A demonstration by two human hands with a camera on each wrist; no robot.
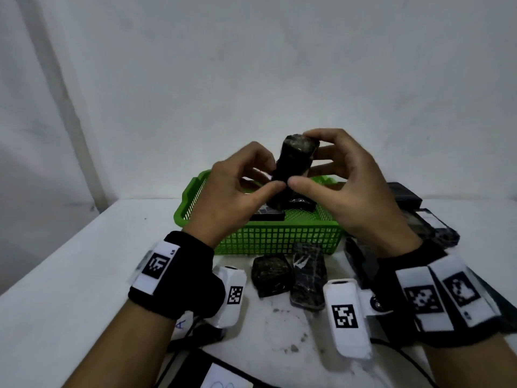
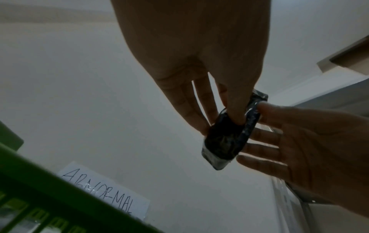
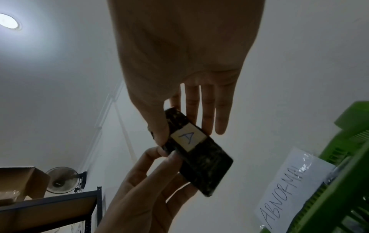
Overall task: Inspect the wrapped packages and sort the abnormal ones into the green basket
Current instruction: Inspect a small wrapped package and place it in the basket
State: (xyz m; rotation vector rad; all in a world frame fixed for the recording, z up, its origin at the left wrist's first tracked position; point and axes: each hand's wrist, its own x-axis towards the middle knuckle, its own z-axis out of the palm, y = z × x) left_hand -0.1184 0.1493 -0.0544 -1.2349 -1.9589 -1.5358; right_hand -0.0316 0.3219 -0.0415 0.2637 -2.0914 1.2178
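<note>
Now the green basket [image 1: 282, 242] sits on the white table [image 1: 84, 261], with more wrapped packages [image 1: 307, 278] just in front. Above it, the left hand [image 1: 235, 189] and right hand [image 1: 349, 177] pinch one small black package [image 1: 293, 161] by its edges. It looks light, stiff and slippery. Nothing blocks the basket.

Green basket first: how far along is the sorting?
Done: the green basket already holds at least two dark packages. In hand: the left hand and right hand grip one package, its tag reading "A". Left: several packages lie on the table.
</note>
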